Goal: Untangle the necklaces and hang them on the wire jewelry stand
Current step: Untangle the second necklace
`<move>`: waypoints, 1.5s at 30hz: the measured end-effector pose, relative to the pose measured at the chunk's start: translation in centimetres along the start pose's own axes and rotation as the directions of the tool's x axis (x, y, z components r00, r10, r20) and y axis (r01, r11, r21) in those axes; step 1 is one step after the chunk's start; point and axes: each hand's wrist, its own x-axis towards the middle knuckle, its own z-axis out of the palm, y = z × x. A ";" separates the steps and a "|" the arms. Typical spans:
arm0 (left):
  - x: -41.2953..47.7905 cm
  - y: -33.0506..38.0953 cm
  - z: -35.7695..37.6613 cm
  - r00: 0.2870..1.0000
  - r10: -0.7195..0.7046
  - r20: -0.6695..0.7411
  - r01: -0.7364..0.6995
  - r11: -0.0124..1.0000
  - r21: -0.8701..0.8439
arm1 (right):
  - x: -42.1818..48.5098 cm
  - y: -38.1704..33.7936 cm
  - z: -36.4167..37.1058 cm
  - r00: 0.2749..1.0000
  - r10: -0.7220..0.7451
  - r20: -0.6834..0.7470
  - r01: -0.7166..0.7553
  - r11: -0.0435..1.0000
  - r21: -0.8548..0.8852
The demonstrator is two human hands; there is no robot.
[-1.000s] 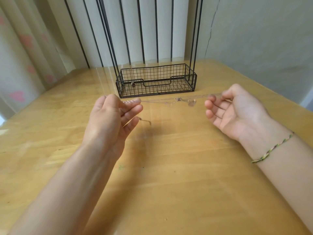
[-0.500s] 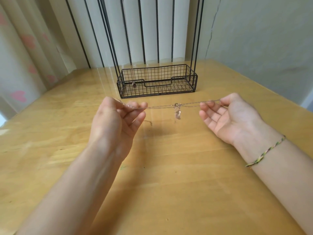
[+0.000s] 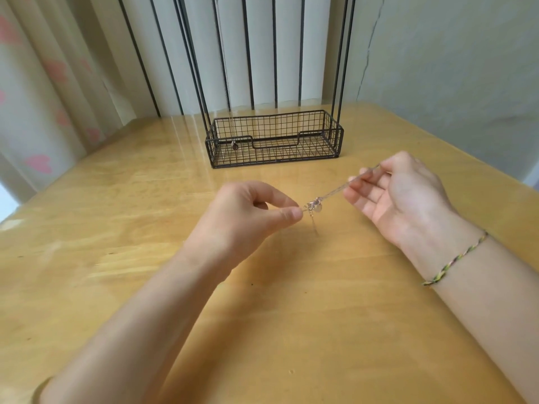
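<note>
Our left hand (image 3: 248,217) pinches the necklace (image 3: 335,191) between thumb and forefinger, just beside its clasp cluster (image 3: 315,206), above the tabletop (image 3: 262,330). From there the chain runs straight toward 2 o'clock into our right hand (image 3: 402,196), which pinches it between thumb and forefinger, the other fingers loosely spread. A short tail dangles from the cluster toward 6 o'clock.

We judge that pulling harder could tighten any knot at the cluster or snap the fine chain, and a slipped pinch would drop it.

At 12 o'clock stands the wire jewelry stand (image 3: 335,132). At its base basket's 9 o'clock end hangs another necklace's pendant (image 3: 234,145); whether it sits inside the basket we cannot tell.
</note>
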 end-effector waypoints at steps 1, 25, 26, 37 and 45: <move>0.0 0.0 0.0 1.000 0.001 0.002 -0.001 1.000 -0.002 | -0.1 0.0 0.0 1.000 -0.002 0.002 0.002 1.000 -0.017; 0.3 0.4 1.2 0.984 -0.175 0.039 0.152 0.702 -0.695 | -0.8 1.6 0.4 0.996 0.085 -0.021 -0.084 0.996 0.021; 0.3 0.5 1.1 0.986 -0.156 0.059 0.147 0.643 -0.751 | -0.7 1.7 0.3 0.995 0.093 -0.022 -0.092 0.995 0.022; 0.7 -0.8 -0.9 0.978 -0.028 -0.207 -0.016 0.978 -0.210 | 0.4 0.6 -0.1 0.980 0.197 -0.017 -0.189 0.958 0.214; 0.6 -1.1 -0.6 0.925 0.129 -0.357 -0.036 0.966 0.256 | 0.0 1.2 0.5 0.986 0.164 -0.007 -0.163 0.984 0.076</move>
